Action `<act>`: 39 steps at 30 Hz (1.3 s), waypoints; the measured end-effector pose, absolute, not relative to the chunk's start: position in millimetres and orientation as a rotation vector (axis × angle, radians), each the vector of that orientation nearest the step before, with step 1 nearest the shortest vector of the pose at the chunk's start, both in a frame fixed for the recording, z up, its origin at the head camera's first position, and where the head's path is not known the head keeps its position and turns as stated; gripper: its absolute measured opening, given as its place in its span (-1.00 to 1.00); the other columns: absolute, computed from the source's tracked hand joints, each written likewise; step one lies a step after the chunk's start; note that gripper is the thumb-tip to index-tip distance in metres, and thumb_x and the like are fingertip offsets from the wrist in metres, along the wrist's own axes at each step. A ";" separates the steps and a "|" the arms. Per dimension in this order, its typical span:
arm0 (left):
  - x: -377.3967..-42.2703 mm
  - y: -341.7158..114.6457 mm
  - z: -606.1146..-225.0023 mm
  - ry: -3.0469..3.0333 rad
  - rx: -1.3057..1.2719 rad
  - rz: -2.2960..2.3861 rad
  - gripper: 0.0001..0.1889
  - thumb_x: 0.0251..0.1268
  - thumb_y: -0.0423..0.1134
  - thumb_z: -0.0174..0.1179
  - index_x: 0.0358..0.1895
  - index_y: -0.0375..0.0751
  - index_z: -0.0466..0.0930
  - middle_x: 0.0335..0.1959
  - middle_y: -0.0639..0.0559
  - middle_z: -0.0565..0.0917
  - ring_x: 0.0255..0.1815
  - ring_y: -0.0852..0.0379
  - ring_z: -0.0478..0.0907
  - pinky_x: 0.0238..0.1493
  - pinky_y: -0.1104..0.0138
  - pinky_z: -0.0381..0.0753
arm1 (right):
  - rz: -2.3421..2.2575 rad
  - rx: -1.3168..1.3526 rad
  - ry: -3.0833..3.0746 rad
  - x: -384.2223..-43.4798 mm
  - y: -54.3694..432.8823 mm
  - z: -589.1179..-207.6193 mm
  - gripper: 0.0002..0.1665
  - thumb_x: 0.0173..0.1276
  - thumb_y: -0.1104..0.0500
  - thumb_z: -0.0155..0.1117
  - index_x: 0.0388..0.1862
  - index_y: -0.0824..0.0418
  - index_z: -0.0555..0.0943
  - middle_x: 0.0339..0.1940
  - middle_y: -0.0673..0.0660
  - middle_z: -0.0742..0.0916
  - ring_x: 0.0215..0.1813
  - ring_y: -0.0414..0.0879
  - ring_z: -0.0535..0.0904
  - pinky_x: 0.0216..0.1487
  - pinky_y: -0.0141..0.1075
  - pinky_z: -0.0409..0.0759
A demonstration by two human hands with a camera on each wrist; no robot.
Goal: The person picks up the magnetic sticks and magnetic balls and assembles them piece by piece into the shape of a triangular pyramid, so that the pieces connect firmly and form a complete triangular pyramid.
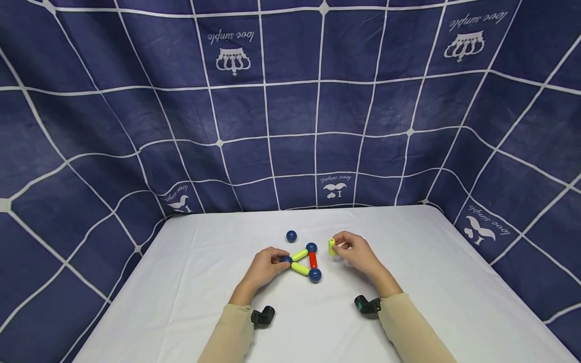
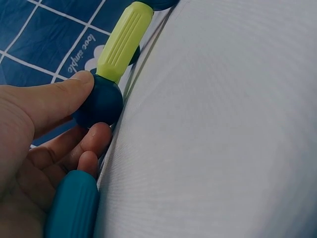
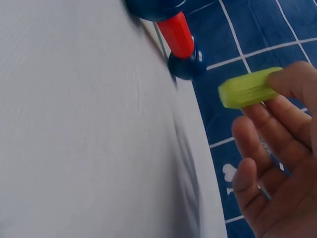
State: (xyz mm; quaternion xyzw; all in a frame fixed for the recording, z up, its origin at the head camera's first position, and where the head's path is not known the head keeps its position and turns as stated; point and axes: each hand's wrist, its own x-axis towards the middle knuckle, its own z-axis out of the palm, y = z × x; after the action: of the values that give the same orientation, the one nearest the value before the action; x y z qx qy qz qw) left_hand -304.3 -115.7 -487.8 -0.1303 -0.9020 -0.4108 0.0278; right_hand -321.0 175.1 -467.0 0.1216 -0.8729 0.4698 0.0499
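Three dark blue balls, two yellow-green rods and a red rod (image 1: 312, 260) form a flat triangle on the table. My left hand (image 1: 267, 264) pinches the ball (image 2: 101, 101) at its left corner, with a yellow-green rod (image 2: 125, 42) running up from it. In the left wrist view a teal ridged rod (image 2: 73, 206) overlaps the palm below the curled fingers. To the right of the triangle, my right hand (image 1: 356, 249) pinches a loose yellow-green rod (image 3: 250, 88) between thumb and fingers. That rod stands roughly upright in the head view, apart from the triangle.
One loose dark blue ball (image 1: 291, 236) lies behind the triangle. A white cloth covers the table (image 1: 181, 282). Behind it and at the sides hangs a navy curtain (image 1: 290, 111) with white grid lines.
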 end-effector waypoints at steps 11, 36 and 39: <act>-305.1 -116.4 -489.5 -2.793 -0.381 -1.293 -0.71 0.20 -0.21 0.42 -0.02 -0.18 0.73 -0.21 0.00 0.70 -0.32 0.22 0.49 -0.29 0.41 0.50 | 1.435 0.343 -2.573 -337.1 145.5 -463.7 -0.75 0.29 0.21 0.41 -0.05 0.15 0.68 -0.09 0.16 0.78 -0.24 -0.14 0.61 -0.30 -0.37 0.52; -305.5 -115.6 -486.4 -2.815 -0.356 -1.289 -0.72 0.21 -0.19 0.41 -0.02 -0.15 0.73 -0.26 0.04 0.69 -0.34 0.21 0.49 -0.29 0.40 0.50 | 1.382 0.413 -2.651 -351.2 125.6 -469.1 -0.74 0.31 0.21 0.40 -0.02 0.15 0.70 -0.10 0.13 0.79 -0.20 -0.10 0.59 -0.22 -0.34 0.52; -305.3 -115.5 -487.0 -2.825 -0.350 -1.287 -0.71 0.21 -0.18 0.41 -0.01 -0.14 0.73 -0.25 0.04 0.69 -0.33 0.21 0.49 -0.29 0.40 0.50 | 1.345 0.422 -2.717 -351.3 125.7 -472.0 -0.75 0.33 0.18 0.38 -0.02 0.11 0.72 -0.10 0.07 0.79 -0.16 -0.12 0.58 -0.15 -0.30 0.53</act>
State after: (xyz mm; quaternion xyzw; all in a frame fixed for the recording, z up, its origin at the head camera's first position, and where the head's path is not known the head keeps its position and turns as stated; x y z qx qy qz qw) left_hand -305.3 -115.5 -487.0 -0.1120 -0.9043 -0.4119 0.0086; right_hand -351.3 125.7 -472.0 0.1378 -0.8870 0.4390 0.0402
